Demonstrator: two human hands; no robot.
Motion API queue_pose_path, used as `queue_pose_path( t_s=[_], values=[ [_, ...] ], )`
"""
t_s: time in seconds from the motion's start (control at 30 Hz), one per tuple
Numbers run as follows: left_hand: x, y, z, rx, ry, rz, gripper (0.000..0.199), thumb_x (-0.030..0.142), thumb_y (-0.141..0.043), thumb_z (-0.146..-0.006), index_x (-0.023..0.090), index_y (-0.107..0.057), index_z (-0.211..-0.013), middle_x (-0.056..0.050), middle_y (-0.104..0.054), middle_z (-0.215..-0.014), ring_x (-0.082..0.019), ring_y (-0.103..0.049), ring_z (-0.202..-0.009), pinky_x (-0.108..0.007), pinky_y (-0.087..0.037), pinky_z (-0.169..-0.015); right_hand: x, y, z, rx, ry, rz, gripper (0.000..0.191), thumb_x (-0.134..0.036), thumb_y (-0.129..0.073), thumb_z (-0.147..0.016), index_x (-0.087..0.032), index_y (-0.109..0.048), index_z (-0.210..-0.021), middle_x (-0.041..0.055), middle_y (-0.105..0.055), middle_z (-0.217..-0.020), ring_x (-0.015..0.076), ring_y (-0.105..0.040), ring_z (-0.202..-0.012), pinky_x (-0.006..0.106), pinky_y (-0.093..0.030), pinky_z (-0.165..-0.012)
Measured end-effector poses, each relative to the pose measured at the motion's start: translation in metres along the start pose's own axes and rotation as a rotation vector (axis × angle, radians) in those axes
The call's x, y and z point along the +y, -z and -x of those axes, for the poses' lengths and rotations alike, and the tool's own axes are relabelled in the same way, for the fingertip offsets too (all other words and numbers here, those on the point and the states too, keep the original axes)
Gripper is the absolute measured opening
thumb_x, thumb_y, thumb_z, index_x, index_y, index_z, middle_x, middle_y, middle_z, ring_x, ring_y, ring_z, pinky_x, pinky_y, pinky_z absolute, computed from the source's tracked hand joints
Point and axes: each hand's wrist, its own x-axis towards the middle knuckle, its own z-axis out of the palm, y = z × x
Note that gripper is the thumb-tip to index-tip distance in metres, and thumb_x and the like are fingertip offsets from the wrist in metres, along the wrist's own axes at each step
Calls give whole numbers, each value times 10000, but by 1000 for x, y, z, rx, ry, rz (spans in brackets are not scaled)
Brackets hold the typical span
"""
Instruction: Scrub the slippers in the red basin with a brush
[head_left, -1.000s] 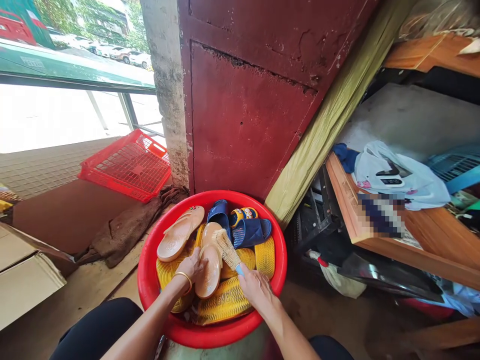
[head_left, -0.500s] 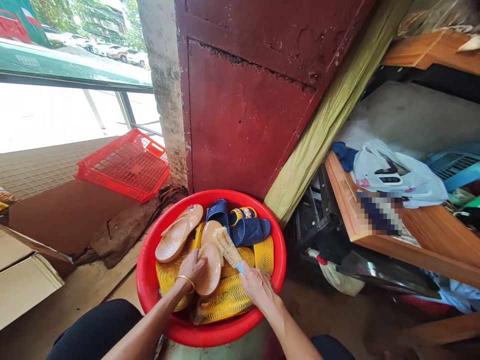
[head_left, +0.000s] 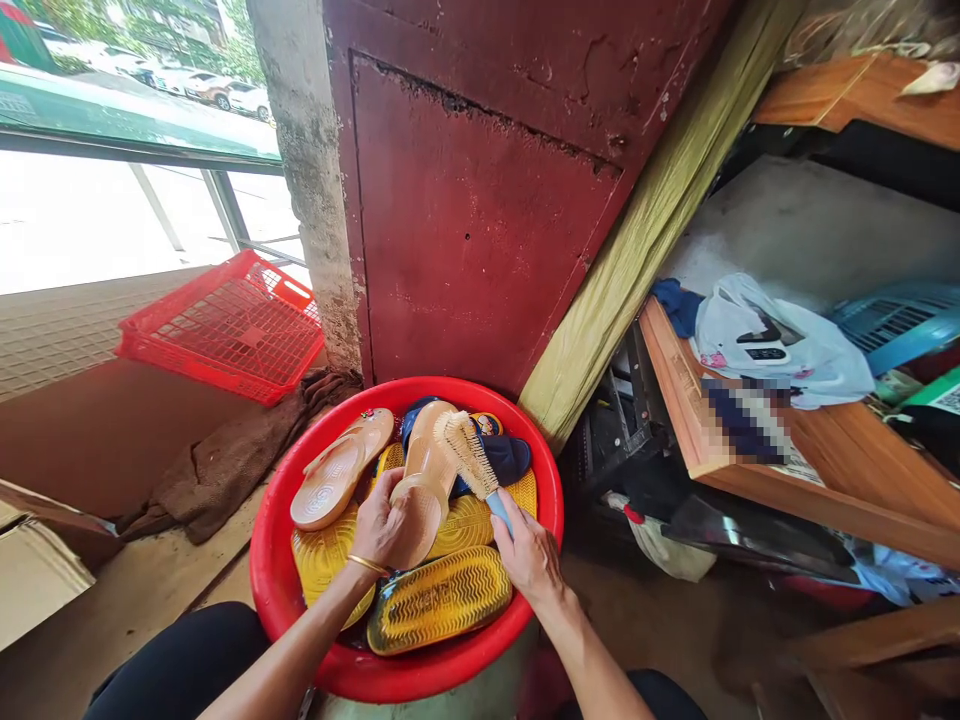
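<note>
My left hand [head_left: 385, 522] grips the heel end of a beige slipper [head_left: 433, 450], raised above the other footwear in a red basin [head_left: 264, 545]. In my right hand [head_left: 529, 548] is a scrub brush [head_left: 469, 452] with a blue handle; its bristles touch or lie close beside the slipper's edge. A second beige slipper [head_left: 337, 475] rests at the basin's left side. Several yellow slippers lie soles up, one [head_left: 442, 598] nearest me. Behind the brush a dark blue slipper [head_left: 511, 458] is partly hidden.
A red plastic crate [head_left: 225, 330] and a brown cloth [head_left: 232, 470] lie left of the basin. Behind stands a dark red door [head_left: 480, 230]. At right, a wooden shelf [head_left: 847, 450] bears a white plastic bag [head_left: 780, 345]. Cardboard [head_left: 41, 575] is at lower left.
My left hand has lifted the beige slipper, which now shows its full length and covers more of the blue slippers. The brush has shifted slightly right within the view, still in my right hand.
</note>
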Motion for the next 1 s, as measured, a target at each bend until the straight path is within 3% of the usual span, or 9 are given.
queue_pose_path(
  t_s=[0.33,0.57,0.77,0.9,1.0],
  values=[
    [-2,0,0,92,-69,50,417,389,-534,-778,181,-601,-1132,-88,-731,-1069,-266,-682,-981,-404,-524,-907,1,-4,-1,113,95,-69,491,-278,-425,-997,-164,-491,-1470,121,-755,-1041,212,-737,-842,278,-589,-773],
    [-4,-1,-1,107,-93,65,440,421,-544,-802,192,-582,-1175,-85,-722,-1084,-259,-684,-970,-403,-534,-889,3,-6,1,120,116,-109,485,-283,-411,-1001,-144,-499,-1457,133,-751,-1075,227,-739,-881,309,-594,-812],
    [-1,7,-4,253,-198,-6,481,458,-658,-754,207,-599,-1160,-108,-687,-1188,-293,-636,-1097,-446,-470,-1000,3,-4,2,150,141,-138,478,-287,-413,-1003,-134,-512,-1445,141,-745,-1104,232,-740,-910,304,-600,-811],
    [-6,6,-12,249,43,334,560,492,-730,-669,196,-608,-1129,-85,-695,-1073,-275,-649,-1012,-433,-499,-948,1,-2,1,160,167,-170,474,-288,-414,-1005,-126,-511,-1440,147,-736,-1137,240,-730,-974,323,-596,-855],
    [-11,1,-20,295,213,530,517,555,-686,-691,188,-607,-1046,-48,-682,-918,-242,-657,-925,-414,-530,-887,-5,0,1,167,163,-222,467,-288,-405,-1009,-120,-518,-1430,157,-720,-1181,246,-715,-1033,343,-580,-913]
  ],
)
